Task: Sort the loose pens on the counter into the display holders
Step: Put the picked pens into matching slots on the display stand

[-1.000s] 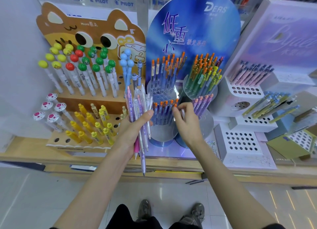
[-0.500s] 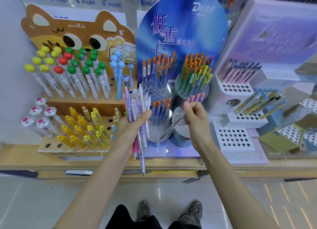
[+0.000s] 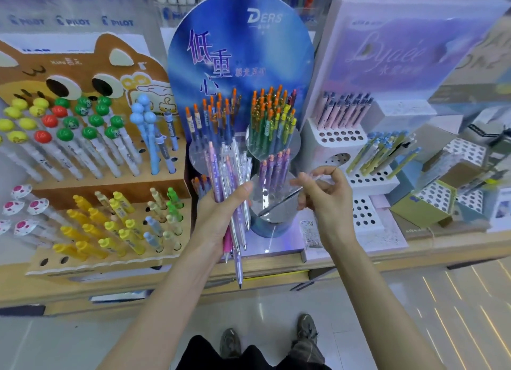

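Observation:
My left hand [image 3: 218, 217] grips a bundle of several pens [image 3: 231, 176], clear, lilac and pink, tips down, in front of the blue round display stand [image 3: 240, 65]. My right hand [image 3: 326, 198] pinches a single clear pen [image 3: 282, 200] that slants down to the left, its tip over the stand's lower clear tier [image 3: 265, 217]. Purple pens with orange caps [image 3: 273, 167] stand in that tier just above the held pen. Orange-capped blue pens [image 3: 213, 120] and mixed green and yellow pens [image 3: 272, 120] fill the upper tiers.
A brown cat-shaped holder [image 3: 91, 187] with ball-topped and yellow pens stands on the left. White stepped holders [image 3: 359, 181] with pastel pens and open holes stand on the right, small boxes [image 3: 425, 203] beyond them. The wooden counter edge [image 3: 359, 261] runs below; my shoes [image 3: 229, 342] show on the floor.
My right hand has drawn back to the right, away from the purple pens, carrying the single clear pen with it. The left hand keeps its bundle. The view has shifted.

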Action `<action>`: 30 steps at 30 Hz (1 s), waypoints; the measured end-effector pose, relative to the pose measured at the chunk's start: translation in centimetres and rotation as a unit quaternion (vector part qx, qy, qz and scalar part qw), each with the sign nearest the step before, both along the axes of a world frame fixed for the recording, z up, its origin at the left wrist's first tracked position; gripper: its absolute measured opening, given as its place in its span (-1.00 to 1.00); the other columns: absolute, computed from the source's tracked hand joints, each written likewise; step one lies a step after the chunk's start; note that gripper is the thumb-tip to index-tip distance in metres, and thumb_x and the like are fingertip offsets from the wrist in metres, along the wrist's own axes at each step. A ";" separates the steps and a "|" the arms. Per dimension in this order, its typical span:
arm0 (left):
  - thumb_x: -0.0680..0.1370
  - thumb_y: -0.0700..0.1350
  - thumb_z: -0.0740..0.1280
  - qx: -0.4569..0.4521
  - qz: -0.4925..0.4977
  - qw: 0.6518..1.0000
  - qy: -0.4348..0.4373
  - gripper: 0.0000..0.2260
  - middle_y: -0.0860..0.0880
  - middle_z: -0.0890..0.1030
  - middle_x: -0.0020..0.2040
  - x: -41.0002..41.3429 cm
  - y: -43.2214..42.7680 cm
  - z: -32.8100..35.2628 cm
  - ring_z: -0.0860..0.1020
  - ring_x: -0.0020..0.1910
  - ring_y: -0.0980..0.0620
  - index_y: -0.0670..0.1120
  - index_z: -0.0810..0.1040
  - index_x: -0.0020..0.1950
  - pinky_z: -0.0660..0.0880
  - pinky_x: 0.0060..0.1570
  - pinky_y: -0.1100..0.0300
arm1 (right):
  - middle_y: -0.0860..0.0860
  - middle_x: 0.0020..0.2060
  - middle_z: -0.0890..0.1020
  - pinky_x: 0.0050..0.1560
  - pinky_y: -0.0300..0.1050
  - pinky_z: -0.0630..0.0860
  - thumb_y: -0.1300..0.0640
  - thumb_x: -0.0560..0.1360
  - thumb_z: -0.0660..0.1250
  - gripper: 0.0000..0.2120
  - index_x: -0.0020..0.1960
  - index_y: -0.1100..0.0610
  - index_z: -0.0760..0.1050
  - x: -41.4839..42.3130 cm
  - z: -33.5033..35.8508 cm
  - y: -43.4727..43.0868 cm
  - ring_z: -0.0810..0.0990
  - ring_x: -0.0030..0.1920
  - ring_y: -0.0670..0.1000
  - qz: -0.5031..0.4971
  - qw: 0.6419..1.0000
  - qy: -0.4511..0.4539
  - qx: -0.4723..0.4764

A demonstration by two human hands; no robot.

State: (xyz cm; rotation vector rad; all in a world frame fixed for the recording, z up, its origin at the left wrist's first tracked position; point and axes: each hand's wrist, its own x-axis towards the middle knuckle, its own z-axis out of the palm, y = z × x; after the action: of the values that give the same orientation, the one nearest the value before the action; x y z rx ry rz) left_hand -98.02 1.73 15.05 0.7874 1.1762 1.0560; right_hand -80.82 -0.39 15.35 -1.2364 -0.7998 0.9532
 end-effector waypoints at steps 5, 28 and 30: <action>0.18 0.10 0.49 -0.004 -0.015 1.000 -0.004 -0.62 0.06 0.68 -0.32 4.5 0.1 0.7 0.66 -0.31 0.13 -0.05 0.61 -0.09 0.52 -0.35 0.30 | 0.11 -0.18 0.71 -0.29 -0.27 0.56 0.33 0.48 0.36 -0.94 -0.08 0.21 0.53 4.3 1.5 -0.7 0.64 -0.33 -0.04 0.051 0.996 0.078 -0.009; 0.42 -0.08 0.47 -0.019 -0.026 0.999 -0.015 -0.88 0.12 0.58 -0.48 25.9 0.1 1.0 0.55 -0.49 0.17 -0.06 0.58 -0.12 0.50 -0.45 0.32 | 0.02 -0.30 0.56 -0.28 -0.04 0.60 0.11 0.62 0.21 -0.85 -0.12 -0.05 0.41 31.2 -0.9 -3.4 0.59 -0.25 0.02 -0.185 0.940 -0.285 -0.001; 0.43 -0.10 0.47 -0.019 -0.018 0.999 -0.019 -0.91 0.12 0.58 -0.48 27.1 -0.2 0.8 0.54 -0.49 0.19 -0.04 0.57 -0.15 0.49 -0.47 0.33 | 0.02 -0.29 0.57 -0.23 -0.04 0.60 0.12 0.62 0.21 -0.89 -0.07 0.12 0.42 32.7 -2.1 -2.9 0.58 -0.25 -0.02 -0.176 0.938 -0.297 -0.024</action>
State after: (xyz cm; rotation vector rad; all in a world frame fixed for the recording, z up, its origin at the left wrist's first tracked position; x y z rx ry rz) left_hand -70.95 1.50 15.83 0.7522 1.1430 1.0115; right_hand -48.11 -3.27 13.21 -1.6752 -0.9758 0.2982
